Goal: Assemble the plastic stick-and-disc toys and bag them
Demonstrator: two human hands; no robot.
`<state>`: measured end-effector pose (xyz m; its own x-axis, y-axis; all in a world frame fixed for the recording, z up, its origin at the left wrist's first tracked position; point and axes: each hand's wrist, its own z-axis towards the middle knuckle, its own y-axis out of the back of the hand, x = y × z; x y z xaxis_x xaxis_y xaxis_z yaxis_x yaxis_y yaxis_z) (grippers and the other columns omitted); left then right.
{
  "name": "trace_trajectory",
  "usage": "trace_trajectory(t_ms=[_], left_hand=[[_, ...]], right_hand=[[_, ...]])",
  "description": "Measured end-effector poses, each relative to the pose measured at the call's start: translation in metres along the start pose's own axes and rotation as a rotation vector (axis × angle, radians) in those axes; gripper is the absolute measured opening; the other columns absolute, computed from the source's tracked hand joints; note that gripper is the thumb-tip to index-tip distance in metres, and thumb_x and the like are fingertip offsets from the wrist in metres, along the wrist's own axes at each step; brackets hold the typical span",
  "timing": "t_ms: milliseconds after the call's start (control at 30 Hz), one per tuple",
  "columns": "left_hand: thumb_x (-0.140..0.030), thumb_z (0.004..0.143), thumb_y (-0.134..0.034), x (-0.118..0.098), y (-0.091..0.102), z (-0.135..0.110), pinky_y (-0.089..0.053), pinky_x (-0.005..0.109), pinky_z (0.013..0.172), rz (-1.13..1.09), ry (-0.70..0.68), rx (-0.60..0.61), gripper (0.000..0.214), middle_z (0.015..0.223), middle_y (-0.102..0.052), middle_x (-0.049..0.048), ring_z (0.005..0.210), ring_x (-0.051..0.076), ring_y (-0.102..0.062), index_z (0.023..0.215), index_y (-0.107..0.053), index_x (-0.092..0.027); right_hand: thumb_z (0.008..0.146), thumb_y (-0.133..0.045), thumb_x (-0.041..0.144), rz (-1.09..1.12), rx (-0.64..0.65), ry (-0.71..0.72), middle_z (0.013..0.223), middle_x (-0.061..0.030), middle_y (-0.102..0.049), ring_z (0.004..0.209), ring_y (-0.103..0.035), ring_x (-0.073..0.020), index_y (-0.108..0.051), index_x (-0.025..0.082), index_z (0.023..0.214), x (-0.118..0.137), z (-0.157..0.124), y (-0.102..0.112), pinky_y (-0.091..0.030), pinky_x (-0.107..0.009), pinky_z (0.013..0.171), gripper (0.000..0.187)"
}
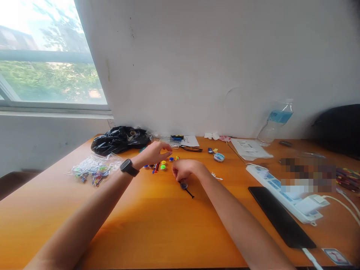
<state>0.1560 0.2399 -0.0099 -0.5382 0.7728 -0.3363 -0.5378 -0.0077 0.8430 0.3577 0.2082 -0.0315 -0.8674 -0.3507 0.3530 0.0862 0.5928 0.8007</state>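
My right hand (184,169) is closed, fingertips pressed down at the upper end of a thin black strap-like piece with a round, clear disc (183,185). Its lower end lies slantwise on the table. Just to the left, my left hand (156,152) hovers with thumb and fingers curved apart, nothing visible between them; a dark watch is on that wrist. Below and beside it lie small round pieces in yellow (163,162), green (163,167) and blue (171,159), plus a few red and blue slim parts (155,168). Some pieces are partly hidden by the left hand.
A clear bag of colourful small parts (94,170) lies left, a black plastic bag (119,140) behind it. A round container (219,157) and white bits (216,176) sit right. Further right are a power strip (277,187), a black phone (281,215) and a bottle (274,123).
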Motion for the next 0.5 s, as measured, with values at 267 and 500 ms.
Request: trace_trajectory(t_ms=[267,500], left_hand=[[-0.033,0.092,-0.062,-0.020,0.013,-0.002,-0.051,0.023,0.059,-0.035,0.039,0.044,0.023,0.073,-0.075,0.0020,0.064,0.015,-0.069,0.077,-0.074,-0.020],[-0.036,0.093,-0.061,-0.046,0.027,-0.004,-0.044,0.022,0.048,-0.064,0.041,0.105,0.026,0.064,-0.070,0.0002,0.048,0.011,-0.059,0.076,-0.073,-0.020]], right_hand=[[0.063,-0.078,0.017,0.049,-0.055,-0.050,0.062,-0.0024,-0.069,0.058,-0.066,-0.0190,-0.063,0.020,0.060,0.004,-0.010,0.007,-0.045,-0.027,0.053,0.016],[0.046,-0.097,0.033,-0.014,0.192,-0.237,0.069,-0.0048,-0.072,0.072,-0.073,-0.0265,-0.066,0.020,0.068,-0.001,-0.029,0.022,-0.051,-0.030,0.058,0.040]])
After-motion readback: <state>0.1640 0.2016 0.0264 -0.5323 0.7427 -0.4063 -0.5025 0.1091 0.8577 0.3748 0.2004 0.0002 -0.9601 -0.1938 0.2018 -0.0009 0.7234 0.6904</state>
